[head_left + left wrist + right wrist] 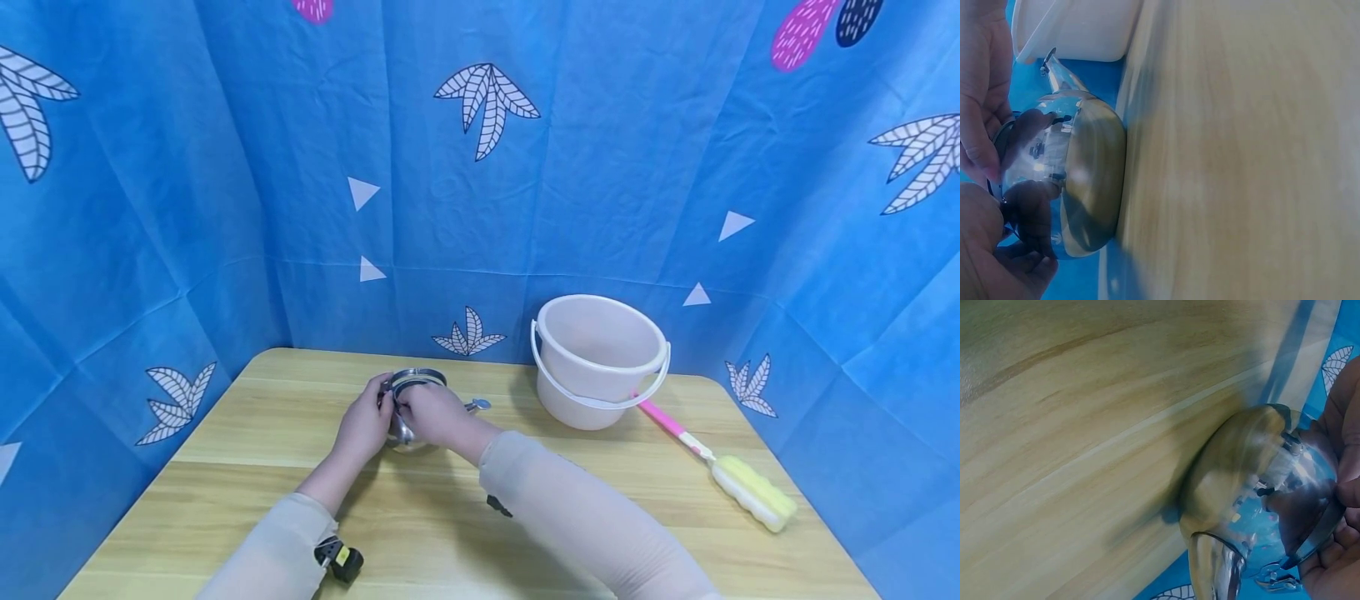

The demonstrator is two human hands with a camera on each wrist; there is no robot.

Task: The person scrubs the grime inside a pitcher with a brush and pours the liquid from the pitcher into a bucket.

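A shiny metal kettle [1094, 169] with a short spout [1216, 569] stands on the table, its spout pointing right. Its dark curved handle [420, 375] arches over the top. My left hand [369, 421] grips the handle at its left side, close to the kettle's body. Reaching under the handle, my right hand [435, 412] pinches the rim of the lid [1319, 540] at the top opening. Most of the lid is hidden behind the fingers.
At the back right stands a white bucket [558, 375] with its handle hanging down in front. A sponge brush [750, 492] with a pink handle lies to its right, partly behind the bucket. Blue patterned cloth [465, 208] encloses the wooden table [300, 400].
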